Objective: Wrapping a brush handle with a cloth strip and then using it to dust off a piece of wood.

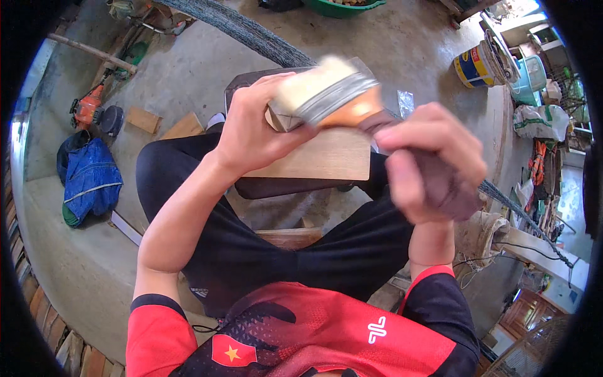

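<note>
A wide paintbrush (pixel 355 108) with pale bristles, a metal band and an orange handle is tilted across the middle, blurred at its tip. My right hand (pixel 433 154) is closed around the handle end, together with a crumpled brown cloth (pixel 443 185). My left hand (pixel 254 125) curls around a wooden piece (pixel 274 119), mostly hidden behind the bristles and the fingers. Below the brush, a flat light-wood board (pixel 333 157) lies on a dark low stool (pixel 267 188) between my knees.
Wooden offcuts (pixel 143 119), an orange power tool (pixel 88 108) and a blue bag (pixel 93 176) sit on the floor at left. A bucket (pixel 478 66) stands at the far right. A dark woven hammock-like strap (pixel 245 28) crosses beyond the stool.
</note>
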`<state>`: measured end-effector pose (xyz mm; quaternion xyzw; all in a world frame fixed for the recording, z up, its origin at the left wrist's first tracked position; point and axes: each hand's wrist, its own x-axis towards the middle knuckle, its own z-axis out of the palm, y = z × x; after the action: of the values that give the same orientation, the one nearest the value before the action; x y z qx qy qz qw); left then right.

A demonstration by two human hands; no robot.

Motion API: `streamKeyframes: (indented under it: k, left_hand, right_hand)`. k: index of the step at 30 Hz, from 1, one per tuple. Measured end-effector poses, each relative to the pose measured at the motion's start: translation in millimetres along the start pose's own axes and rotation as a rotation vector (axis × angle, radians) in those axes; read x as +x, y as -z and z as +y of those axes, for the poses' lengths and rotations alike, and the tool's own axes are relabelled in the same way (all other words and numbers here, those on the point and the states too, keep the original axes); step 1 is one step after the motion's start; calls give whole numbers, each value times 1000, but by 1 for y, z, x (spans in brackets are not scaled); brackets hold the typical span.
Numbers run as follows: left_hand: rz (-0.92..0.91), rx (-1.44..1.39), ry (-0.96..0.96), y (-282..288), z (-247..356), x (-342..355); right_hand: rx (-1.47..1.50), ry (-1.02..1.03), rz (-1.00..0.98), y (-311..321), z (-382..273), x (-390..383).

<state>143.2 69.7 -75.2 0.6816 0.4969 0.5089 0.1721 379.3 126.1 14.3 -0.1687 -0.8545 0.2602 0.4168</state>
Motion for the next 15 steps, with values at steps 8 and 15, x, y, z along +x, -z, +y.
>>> streamKeyframes:
  k: [8,15]
  left_hand:
    - [-38,20,35,-1,6,4]
    - [26,64,-52,-4,4,7]
  right_hand:
    - [-70,-12,200,1,-4,-2]
    - [-186,-128,297,11,15,-4]
